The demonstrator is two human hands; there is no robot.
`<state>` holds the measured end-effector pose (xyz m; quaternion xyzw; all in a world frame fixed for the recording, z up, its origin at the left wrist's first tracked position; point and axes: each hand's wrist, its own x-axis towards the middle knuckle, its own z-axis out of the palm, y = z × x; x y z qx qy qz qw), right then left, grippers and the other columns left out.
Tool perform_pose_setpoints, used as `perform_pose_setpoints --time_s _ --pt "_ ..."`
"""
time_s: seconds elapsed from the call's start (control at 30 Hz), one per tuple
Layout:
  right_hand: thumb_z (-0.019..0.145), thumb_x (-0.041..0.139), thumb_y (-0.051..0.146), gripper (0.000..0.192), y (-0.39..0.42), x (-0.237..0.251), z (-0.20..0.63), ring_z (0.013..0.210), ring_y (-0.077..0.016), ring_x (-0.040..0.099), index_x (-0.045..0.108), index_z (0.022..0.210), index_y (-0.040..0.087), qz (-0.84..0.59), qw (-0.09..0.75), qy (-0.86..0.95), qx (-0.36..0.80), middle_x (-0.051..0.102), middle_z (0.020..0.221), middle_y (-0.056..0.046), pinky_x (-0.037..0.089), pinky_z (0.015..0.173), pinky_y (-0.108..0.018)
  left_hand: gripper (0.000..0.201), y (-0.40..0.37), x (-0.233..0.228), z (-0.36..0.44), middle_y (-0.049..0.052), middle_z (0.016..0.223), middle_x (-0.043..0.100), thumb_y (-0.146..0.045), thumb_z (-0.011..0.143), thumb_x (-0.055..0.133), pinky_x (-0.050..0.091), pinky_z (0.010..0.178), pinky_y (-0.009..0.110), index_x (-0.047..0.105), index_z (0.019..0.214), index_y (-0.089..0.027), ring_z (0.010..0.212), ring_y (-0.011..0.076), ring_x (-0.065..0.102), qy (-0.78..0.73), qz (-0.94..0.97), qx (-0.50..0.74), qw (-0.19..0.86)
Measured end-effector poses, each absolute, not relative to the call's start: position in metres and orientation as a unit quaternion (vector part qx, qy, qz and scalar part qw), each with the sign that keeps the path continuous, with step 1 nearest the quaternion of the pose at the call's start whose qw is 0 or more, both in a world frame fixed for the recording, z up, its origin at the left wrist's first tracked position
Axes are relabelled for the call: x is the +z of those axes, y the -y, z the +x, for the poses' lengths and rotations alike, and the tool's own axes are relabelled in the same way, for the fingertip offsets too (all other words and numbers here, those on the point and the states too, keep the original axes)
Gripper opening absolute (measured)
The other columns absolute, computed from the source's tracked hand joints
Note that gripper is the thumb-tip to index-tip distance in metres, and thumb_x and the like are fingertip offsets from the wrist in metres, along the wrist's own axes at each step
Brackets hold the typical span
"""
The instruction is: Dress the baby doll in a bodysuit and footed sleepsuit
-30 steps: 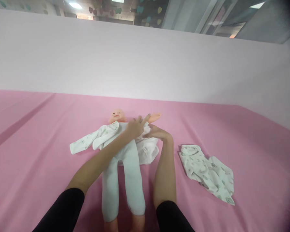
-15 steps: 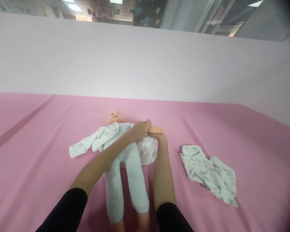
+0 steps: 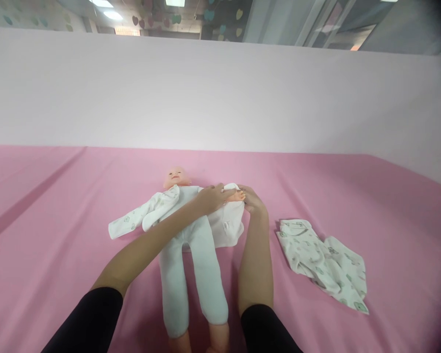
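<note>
Threading the pale plastic baby doll's (image 3: 176, 177) bare arm into a white printed cotton sleeve (image 3: 231, 187), left hand (image 3: 212, 198) gripping the arm, right hand (image 3: 253, 200) pinching the cuff; next, likely draw the sleeve shoulderward.

A pink sheet (image 3: 353, 186) covers the whole surface, with a long crease running across its left side. On the right lies a crumpled garment (image 3: 321, 262), white with a small green print, well apart from everything else. Behind the sheet rises a pale wall (image 3: 220, 93). Above it, paper hearts (image 3: 176, 17) hang below lit ceiling lights (image 3: 106, 4).
</note>
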<state>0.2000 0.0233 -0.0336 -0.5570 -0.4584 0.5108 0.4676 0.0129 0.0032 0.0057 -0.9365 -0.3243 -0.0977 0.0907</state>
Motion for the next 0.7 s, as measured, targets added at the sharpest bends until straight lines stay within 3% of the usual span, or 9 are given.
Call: perform_pose_setpoints --time_s 0.27,0.4,0.53,0.7 --pt "0.060 0.070 0.018 0.043 0.002 -0.011 0.220 0.068 -0.0167 0.065 0.061 0.102 0.016 -0.623 0.462 0.441 0.452 0.069 0.089 -0.007 0.050 0.058 -0.024 0.035 0.004 0.000 0.012 0.011 0.097 0.059 -0.027 0.096 0.032 0.043 0.067 0.030 0.049 0.126 -0.024 0.074 0.0190 0.059 0.366 -0.927 -0.080 0.031" --pt "0.060 0.068 0.017 0.045 0.007 -0.004 0.220 0.064 -0.0156 0.062 0.061 0.104 0.016 -0.641 0.450 0.449 0.429 0.068 0.087 -0.006 0.048 0.055 -0.024 0.034 -0.002 -0.005 0.010 0.010 0.092 0.060 -0.028 0.096 0.032 0.043 0.065 0.030 0.051 0.123 -0.026 0.070 0.0187 0.059 0.357 -0.931 -0.075 0.026" --pt "0.059 0.065 0.018 0.043 0.001 0.007 0.200 0.063 -0.0165 0.061 0.062 0.103 0.016 -0.655 0.450 0.468 0.386 0.068 0.083 -0.005 0.046 0.053 -0.024 0.032 -0.003 -0.011 0.013 0.007 0.091 0.062 -0.028 0.096 0.030 0.045 0.067 0.030 0.053 0.119 -0.025 0.079 0.0193 0.061 0.299 -0.950 -0.088 0.020" --pt "0.060 0.060 0.020 0.042 -0.005 0.019 0.175 0.070 -0.0174 0.062 0.062 0.102 0.017 -0.639 0.412 0.546 0.352 0.068 0.084 -0.004 0.047 0.059 -0.024 0.029 -0.004 -0.017 0.020 0.010 0.105 0.063 -0.015 0.087 0.041 0.046 0.085 0.036 0.055 0.112 -0.017 0.095 0.0219 0.060 0.292 -0.954 -0.063 0.029"
